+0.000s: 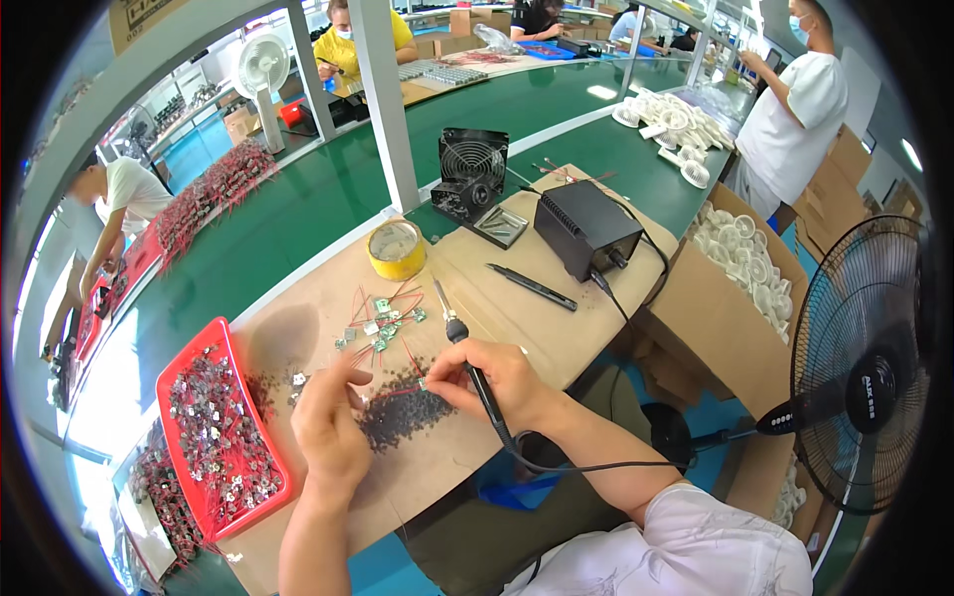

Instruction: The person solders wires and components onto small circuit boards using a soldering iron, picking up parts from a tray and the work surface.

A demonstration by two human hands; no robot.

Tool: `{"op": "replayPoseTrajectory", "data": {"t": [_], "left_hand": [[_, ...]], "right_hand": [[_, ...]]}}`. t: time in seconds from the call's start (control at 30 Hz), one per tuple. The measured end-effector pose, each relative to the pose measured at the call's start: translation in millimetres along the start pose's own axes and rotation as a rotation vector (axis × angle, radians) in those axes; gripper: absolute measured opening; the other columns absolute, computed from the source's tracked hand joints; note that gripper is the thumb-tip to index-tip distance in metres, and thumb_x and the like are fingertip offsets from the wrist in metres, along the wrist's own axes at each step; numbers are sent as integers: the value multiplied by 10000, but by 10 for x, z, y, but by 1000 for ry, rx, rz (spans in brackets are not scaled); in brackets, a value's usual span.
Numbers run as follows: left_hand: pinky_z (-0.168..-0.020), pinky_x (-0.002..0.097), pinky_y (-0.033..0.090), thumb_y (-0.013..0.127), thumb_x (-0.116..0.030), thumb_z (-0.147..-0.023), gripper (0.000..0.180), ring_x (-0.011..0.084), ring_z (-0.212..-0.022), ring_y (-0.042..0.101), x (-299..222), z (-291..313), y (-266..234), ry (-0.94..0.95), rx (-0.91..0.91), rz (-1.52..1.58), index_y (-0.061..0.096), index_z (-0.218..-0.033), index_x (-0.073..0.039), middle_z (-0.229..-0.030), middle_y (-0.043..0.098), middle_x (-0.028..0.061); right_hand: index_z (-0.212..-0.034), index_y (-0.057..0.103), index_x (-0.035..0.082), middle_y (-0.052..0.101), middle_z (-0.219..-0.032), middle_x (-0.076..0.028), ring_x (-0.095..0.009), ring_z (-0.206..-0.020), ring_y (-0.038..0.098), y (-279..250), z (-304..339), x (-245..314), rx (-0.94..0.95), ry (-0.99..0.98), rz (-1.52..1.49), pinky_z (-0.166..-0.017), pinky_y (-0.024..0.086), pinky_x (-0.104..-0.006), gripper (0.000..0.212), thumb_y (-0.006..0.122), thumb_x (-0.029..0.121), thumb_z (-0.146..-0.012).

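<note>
The right hand was closed around the black handle of a soldering iron, held like a pen; the iron's tip pointed toward 11 o'clock, above the surface, and its cable trailed off toward 4 o'clock. The thumb and forefinger of that hand also pinched a small part with a red wire at the hand's 9 o'clock side. The left hand lay just at 9 o'clock of the right, fingers curled, fingertips meeting the other end of the same red wire; how firmly it gripped could not be told. Both hands worked over a dark scorched patch on the brown board covering the surface. At 12 o'clock of the hands lay a scatter of small green circuit boards with red leads. A red tray heaped with small metal-and-red parts stood at 9 o'clock of the left hand, touching the board's edge. A roll of yellow tape stood farther off at 12 o'clock. A black soldering station sat at 1 o'clock, with a black pen-like tool lying between it and the hands. A small black fan unit stood beyond the station. A pedestal fan stood off the surface at 3 o'clock.
</note>
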State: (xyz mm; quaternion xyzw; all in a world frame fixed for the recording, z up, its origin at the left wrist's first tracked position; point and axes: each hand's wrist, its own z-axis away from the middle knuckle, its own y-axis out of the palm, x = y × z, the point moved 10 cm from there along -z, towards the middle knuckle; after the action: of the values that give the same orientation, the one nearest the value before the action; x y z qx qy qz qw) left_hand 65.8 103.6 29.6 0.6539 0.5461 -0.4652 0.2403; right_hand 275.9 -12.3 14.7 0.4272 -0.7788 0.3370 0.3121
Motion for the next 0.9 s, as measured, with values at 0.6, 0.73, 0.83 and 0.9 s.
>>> {"op": "replayPoseTrajectory", "data": {"t": [0.6,0.73,0.83,0.9], "left_hand": [[-688,426,602,927,-55,-843,158,310,-774,750,-188,290,519,371,327,-364,867,-989,-54,-866,788,122],[-685,436,600,915,-69,-867,121,323,-758,748,-95,297,479,258,301,-359,860,-974,-53,-852,780,130],[-720,477,619,876,-121,-907,84,352,-825,771,6,310,507,235,360,-427,838,-974,-88,-861,788,122],[-734,511,611,848,-140,-946,77,396,-839,768,104,256,478,152,322,-443,825,-978,-74,-875,785,153]], "right_hand": [[-1136,738,31,823,-984,-69,-102,-850,780,128,114,-226,73,121,-91,-771,642,-271,250,924,30,-968],[-1136,743,43,812,-969,-56,-96,-819,755,177,151,-281,95,149,-90,-749,625,-267,242,922,42,-973],[-1129,756,53,800,-948,-41,-94,-801,732,193,138,-344,104,173,-38,-737,608,-262,222,914,38,-974],[-1119,765,54,789,-926,-38,-94,-791,717,123,41,-295,78,113,4,-726,591,-261,212,906,18,-965]]}}
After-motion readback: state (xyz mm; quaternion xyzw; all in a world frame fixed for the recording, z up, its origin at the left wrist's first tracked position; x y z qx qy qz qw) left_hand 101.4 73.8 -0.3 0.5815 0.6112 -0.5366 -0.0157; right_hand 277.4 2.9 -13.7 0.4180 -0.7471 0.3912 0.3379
